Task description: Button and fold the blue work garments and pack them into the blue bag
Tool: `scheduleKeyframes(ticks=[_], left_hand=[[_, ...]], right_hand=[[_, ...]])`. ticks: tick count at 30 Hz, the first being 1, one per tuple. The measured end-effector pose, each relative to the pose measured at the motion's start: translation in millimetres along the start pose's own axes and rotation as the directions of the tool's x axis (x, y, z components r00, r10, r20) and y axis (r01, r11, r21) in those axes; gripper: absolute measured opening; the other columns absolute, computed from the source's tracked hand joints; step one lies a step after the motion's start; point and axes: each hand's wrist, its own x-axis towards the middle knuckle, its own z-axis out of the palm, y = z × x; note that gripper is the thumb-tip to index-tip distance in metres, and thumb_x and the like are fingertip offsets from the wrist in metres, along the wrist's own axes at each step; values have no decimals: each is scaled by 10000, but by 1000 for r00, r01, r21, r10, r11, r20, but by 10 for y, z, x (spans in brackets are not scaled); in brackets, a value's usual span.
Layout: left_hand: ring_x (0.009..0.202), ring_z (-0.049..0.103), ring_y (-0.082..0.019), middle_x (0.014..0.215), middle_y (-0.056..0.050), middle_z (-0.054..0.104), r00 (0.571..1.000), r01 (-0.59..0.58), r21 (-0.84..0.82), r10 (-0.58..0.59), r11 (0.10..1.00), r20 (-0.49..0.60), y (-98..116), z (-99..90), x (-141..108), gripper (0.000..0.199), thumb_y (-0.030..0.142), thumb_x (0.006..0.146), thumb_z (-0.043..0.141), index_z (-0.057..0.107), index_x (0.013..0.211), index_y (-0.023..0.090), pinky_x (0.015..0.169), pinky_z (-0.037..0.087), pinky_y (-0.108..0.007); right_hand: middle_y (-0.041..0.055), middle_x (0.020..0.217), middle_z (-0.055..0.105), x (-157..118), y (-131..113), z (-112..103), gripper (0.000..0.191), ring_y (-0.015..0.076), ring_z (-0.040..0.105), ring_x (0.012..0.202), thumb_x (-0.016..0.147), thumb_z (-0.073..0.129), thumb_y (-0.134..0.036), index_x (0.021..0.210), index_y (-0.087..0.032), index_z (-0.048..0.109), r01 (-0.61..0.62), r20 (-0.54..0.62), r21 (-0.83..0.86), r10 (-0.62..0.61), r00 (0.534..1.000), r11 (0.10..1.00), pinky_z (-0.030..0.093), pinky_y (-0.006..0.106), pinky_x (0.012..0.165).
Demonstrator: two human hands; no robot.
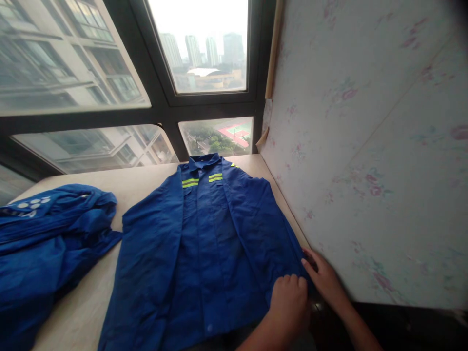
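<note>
Your left grip (288, 300) closes in a fist on the lower end of the blue work jacket (208, 234) sleeve (270, 229), by the near right corner of the surface (82, 304); your right grip (325, 278) curls at that sleeve's outer edge, its hold hard to tell. From both, the jacket's body lies left and ahead, long axis running from near edge to collar (204, 161) at the far edge; your left grip is nearer. The cloth looks woven, softly creased, with yellow-green chest bands (215, 178). Along the left edge bunches a crumpled blue garment (54, 239), printed white. Beyond stands a dark window frame (164, 107).
</note>
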Motion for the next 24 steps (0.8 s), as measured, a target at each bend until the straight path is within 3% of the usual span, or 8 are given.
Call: scheduleKeyframes(ticks=[4, 7, 11, 15, 18, 21, 24], left_hand=[[861, 598, -223, 942, -81, 654, 986, 49, -183, -77, 982, -149, -46, -143, -12, 180, 164, 822, 485, 584, 969, 194, 737, 459, -345], [897, 582, -220, 959, -79, 643, 965, 34, -206, -85, 978, -246, 9, -124, -13, 177, 168, 852, 461, 577, 979, 206, 774, 454, -349], [936, 570, -264, 1007, -100, 633, 989, -41, -145, 20, 989, -143, 66, 59, -16, 177, 261, 813, 568, 606, 975, 199, 813, 465, -400], [954, 586, -242, 1040, -97, 646, 987, -49, -328, -4, 944, -160, 51, 45, -20, 210, 230, 837, 524, 625, 1018, 204, 823, 467, -361], [937, 603, -203, 1020, -71, 667, 967, 38, -544, -167, 838, -191, 1, -93, 30, 228, 192, 884, 447, 627, 1023, 209, 836, 452, -325], [885, 602, -195, 939, -42, 670, 939, 170, -752, -335, 637, -72, -100, -169, 130, 225, 363, 917, 494, 614, 1019, 203, 807, 444, -309], [791, 553, -172, 838, -5, 614, 915, 238, -886, -398, 399, 66, -227, -141, 221, 332, 515, 879, 551, 572, 960, 194, 740, 427, -282]], right_hand=[[114, 1221, 675, -1, 58, -8, 454, 258, 644, 1121, 843, 528, -431, 1225, -206, 626, -54, 33, 86, 51, 998, 995, 495, 447, 1013], [116, 1237, 671, 8, 60, -16, 461, 271, 625, 1160, 836, 527, -461, 1200, -203, 643, -85, 32, 102, 82, 996, 991, 466, 465, 1047], [122, 1241, 669, -19, 21, -24, 446, 277, 604, 1194, 870, 479, -472, 1181, -203, 651, -110, 11, 107, 110, 994, 988, 441, 478, 1073], [126, 1212, 672, -47, 7, -5, 497, 276, 643, 1121, 829, 560, -466, 1247, -200, 607, -89, 9, 82, 89, 996, 993, 504, 447, 1001], [126, 1155, 689, -30, -42, 2, 547, 278, 672, 1047, 785, 598, -459, 1262, -192, 594, -91, 16, 80, 90, 996, 993, 536, 437, 944], [123, 1109, 708, -19, -170, -31, 561, 273, 688, 1011, 808, 577, -507, 1276, -198, 591, -119, 74, 131, 110, 991, 984, 547, 424, 922], [121, 1117, 718, -11, -310, -93, 569, 273, 681, 1053, 844, 524, -597, 1252, -215, 628, -160, 240, 201, 110, 965, 966, 548, 408, 929]])
